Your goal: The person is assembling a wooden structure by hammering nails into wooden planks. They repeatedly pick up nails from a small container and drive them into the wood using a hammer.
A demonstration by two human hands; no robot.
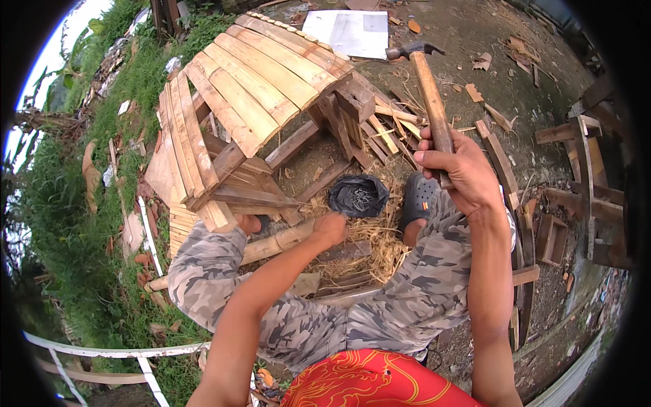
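Observation:
My right hand (468, 173) is wrapped round the wooden handle of a claw hammer (430, 91), held up with its dark metal head away from me. My left hand (329, 229) is closed, low between my knees, just on the near side of a black plastic bag (339, 202). The bag's rim is open and shows a heap of nails (365, 197) inside. Whatever the left fingers hold is hidden from view. In front of me to the left stands a wooden frame with a curved top of pale slats (254, 81).
A bamboo pole (278, 244) lies across near my left foot. Wood shavings (385, 247) and offcuts (390, 136) cover the ground around my grey clog (417, 197). Dark wooden frames (586, 176) stand at the right. A white sheet (347, 32) lies beyond, and grass (112, 217) grows left.

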